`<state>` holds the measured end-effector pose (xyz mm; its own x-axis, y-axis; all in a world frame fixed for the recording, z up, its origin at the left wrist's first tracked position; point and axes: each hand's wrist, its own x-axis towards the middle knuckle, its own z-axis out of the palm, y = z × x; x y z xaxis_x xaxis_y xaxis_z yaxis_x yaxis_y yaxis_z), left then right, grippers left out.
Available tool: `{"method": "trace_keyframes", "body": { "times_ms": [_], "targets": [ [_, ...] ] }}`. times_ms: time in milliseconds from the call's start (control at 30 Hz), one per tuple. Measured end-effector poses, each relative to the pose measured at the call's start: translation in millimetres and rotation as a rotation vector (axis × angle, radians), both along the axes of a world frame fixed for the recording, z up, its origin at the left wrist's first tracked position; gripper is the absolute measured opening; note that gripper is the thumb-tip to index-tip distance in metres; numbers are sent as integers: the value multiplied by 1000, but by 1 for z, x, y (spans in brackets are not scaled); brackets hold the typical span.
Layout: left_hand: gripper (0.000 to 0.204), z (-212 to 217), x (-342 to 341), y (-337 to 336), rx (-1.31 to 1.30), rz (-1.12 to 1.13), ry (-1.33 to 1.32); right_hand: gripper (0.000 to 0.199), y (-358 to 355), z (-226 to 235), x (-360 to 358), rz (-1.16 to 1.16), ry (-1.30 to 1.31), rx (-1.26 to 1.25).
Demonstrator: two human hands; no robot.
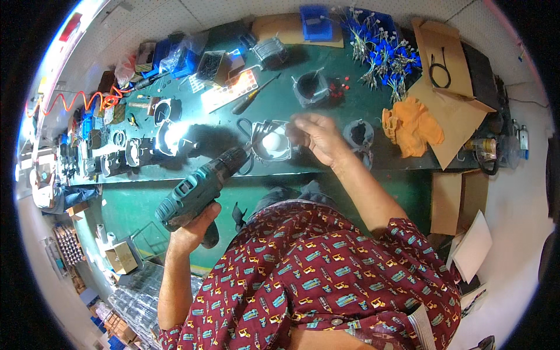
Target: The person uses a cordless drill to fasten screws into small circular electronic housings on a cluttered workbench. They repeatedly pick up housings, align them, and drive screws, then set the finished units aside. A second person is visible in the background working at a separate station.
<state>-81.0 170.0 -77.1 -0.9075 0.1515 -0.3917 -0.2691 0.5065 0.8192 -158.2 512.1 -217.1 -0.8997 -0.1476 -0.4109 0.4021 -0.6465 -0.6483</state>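
Observation:
My left hand (pixel 195 230) is wrapped round the grip of a teal cordless drill (pixel 195 189). The drill's chuck points up and right, toward a clear-rimmed round housing with a white dome (pixel 274 142) at the bench's front edge. Just right of that dome, my right hand (pixel 322 139) has its fingers drawn together; whatever they hold, if anything, is too small to tell. A black cable loop (pixel 244 125) lies at the housing's left side. Farther back stands another clear-framed housing (pixel 311 87), with small red pieces (pixel 338 88) beside it.
On the green bench (pixel 219 169), orange gloves (pixel 411 125) and brown cardboard (pixel 452 111) lie to the right. Blue-and-white wire bundles (pixel 379 52) fill the back right. A screwdriver (pixel 248 100) lies behind the drill. Several round housings (pixel 140 151) line the left.

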Motion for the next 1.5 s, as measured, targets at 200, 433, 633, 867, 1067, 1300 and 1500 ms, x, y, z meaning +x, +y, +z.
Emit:
{"method": "trace_keyframes", "body": {
  "times_ms": [200,433,633,867,1067,1300,1500],
  "targets": [
    [36,9,-1,5,-10,-12,31,20,-5,2,0,25,24,-60],
    [37,10,3,6,85,40,11,18,-3,8,1,32,2,-80],
    [38,3,5,-1,116,43,-36,17,-3,8,-3,135,30,-28],
    [36,5,2,-12,258,76,-145,23,13,12,-3,380,76,-59],
    [35,-10,11,-19,161,42,-112,24,4,10,-6,257,218,430],
    [32,-30,16,4,7,-17,-102,37,-10,-60,-22,-49,501,1242],
    [33,-34,10,17,-17,-95,-83,35,-23,-63,-20,-1,558,1382]
  ]
}}
